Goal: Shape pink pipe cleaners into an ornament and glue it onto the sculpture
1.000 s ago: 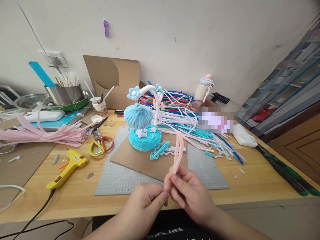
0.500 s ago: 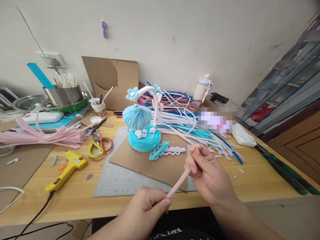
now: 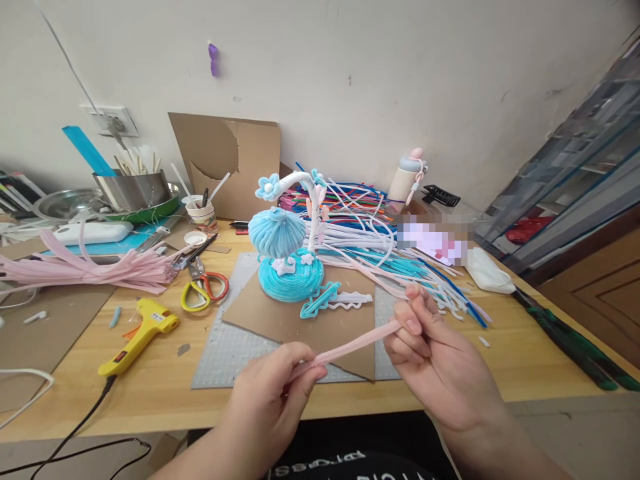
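A pale pink pipe cleaner (image 3: pixel 357 342) stretches between my hands over the front of the table. My left hand (image 3: pixel 273 393) pinches its near end between thumb and fingers. Higher and to the right, my right hand (image 3: pixel 435 353) has its fingers closed round the other end, part of which the fingers hide. Behind the hands stands a blue lamp-like craft (image 3: pixel 291 277) with a pleated shade, a white curved stem and small flowers. Wavy turquoise and white pipe-cleaner pieces (image 3: pixel 330 300) lie in front of it on the cardboard sheet (image 3: pixel 280 320).
A yellow glue gun (image 3: pixel 140 337) and scissors (image 3: pixel 205 290) lie to the left, near a bundle of pink pipe cleaners (image 3: pixel 100 267). Behind are a paper cup (image 3: pixel 201 215), a bottle (image 3: pixel 409 180) and many coloured pipe cleaners (image 3: pixel 350 237). A grey cutting mat (image 3: pixel 210 363) lies beneath the cardboard.
My hands have moved apart, the left one to the left and up, the right one slightly right. More of the pink pipe cleaner shows between them, and it slopes less steeply.
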Motion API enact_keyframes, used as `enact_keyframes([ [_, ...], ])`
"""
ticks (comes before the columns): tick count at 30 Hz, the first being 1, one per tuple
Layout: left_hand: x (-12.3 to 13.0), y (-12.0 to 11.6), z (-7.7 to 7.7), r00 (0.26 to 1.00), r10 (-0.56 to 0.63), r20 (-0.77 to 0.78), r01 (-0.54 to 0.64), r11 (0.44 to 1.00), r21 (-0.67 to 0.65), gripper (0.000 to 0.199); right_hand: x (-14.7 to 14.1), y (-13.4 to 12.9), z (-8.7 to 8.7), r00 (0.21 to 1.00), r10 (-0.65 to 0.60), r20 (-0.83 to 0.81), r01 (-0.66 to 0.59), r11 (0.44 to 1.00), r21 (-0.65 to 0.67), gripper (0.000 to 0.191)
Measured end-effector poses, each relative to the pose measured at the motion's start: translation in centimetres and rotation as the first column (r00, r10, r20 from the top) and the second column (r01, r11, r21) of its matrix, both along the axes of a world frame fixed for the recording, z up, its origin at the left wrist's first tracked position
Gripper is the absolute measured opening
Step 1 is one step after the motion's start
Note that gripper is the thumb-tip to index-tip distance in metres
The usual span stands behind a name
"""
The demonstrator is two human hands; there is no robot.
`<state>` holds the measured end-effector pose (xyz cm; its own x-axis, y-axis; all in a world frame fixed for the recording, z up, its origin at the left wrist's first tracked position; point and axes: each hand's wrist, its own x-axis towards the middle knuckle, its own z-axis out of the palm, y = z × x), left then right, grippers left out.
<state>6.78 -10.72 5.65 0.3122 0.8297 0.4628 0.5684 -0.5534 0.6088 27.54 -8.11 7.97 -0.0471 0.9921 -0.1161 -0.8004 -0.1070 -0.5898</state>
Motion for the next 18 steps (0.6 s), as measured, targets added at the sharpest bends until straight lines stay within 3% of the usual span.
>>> enact_keyframes([
  [7, -0.5, 0.6, 0.2, 0.984, -0.017, -0.176, 0.062, 0.966, 0.252, 0.011, 0.3, -0.2, 0.2, 1.0, 0.007, -0.019, -0.008, 0.998, -0.061, 0.004],
  [13, -0.3, 1.9, 0.1, 0.969, 0.033, -0.247, -0.012, 0.996, 0.085, 0.018, -0.2, 0.0, -0.8, 0.999, -0.046, -0.022, 0.044, 0.994, -0.102, 0.003],
  [18, -0.4, 2.5, -0.3, 0.984, 0.068, -0.163, -0.073, 0.997, -0.026, 0.007, 0.2, 0.2, -1.2, 0.998, -0.049, -0.031, 0.043, 0.985, -0.164, 0.005],
])
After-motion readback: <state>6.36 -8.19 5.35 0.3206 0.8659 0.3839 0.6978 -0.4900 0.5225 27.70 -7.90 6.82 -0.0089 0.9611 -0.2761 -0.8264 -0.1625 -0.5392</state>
